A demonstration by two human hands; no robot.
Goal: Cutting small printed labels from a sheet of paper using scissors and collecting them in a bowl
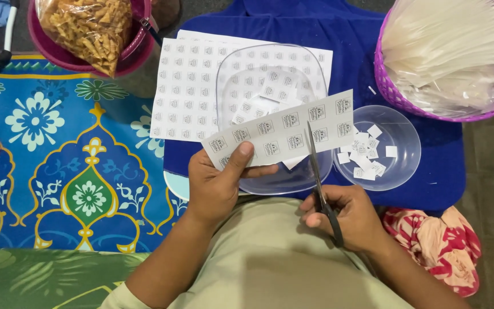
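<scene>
Left hand [217, 186]: grip closed, thumb pinching label strip [284, 129] at its left end | right hand [347, 217]: grip closed around scissors [319, 186] handles, blades crossing the strip's lower edge | strip held above square clear container [273, 114] | round clear bowl [379, 147] of cut labels just right | uncut label sheet [187, 91] under container, on blue cloth [430, 166].

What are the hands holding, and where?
Left hand pinches the label strip at its lower left end; right hand holds the scissors by the handles.
</scene>
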